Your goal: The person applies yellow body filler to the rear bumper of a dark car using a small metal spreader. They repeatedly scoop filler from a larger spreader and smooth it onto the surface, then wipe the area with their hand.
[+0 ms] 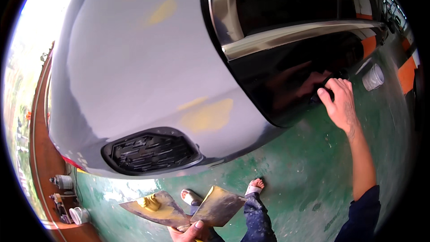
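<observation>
My left hand (192,233), closed, holds two flat putty spreaders at the lower middle. The left spreader (168,210) carries a lump of yellow putty (150,202); yellow smears streak the right spreader (219,206). Over on the right, my right hand (339,103) is closed around the black door handle (329,84) of a car. Most of the handle is hidden by the fingers. The door (286,80) fits flush against a grey-primed rear panel (139,62), which bears yellow putty patches (207,115).
A black grille-like vent (150,151) sits low in the panel. Beyond my right hand stands a whitish bucket (373,78) on the green floor (295,183). At the lower left are another bucket (79,215) and a can (62,182). My feet are below the car's edge.
</observation>
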Action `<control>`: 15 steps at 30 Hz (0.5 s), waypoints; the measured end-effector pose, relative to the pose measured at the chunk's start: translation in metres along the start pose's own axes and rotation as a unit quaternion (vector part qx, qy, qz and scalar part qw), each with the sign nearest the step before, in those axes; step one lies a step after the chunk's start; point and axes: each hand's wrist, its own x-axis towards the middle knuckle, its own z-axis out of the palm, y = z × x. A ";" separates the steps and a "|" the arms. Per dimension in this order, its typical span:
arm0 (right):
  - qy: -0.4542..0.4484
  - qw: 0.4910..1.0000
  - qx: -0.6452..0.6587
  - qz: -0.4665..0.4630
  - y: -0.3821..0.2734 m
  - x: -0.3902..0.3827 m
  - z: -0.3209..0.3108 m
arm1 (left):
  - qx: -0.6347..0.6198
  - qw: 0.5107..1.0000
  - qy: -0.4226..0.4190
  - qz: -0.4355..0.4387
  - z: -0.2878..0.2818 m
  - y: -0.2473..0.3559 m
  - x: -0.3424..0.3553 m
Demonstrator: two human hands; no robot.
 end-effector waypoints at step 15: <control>0.038 0.958 -0.007 0.284 0.033 -0.272 -0.075 | 0.124 0.987 0.102 0.027 0.104 0.148 -0.050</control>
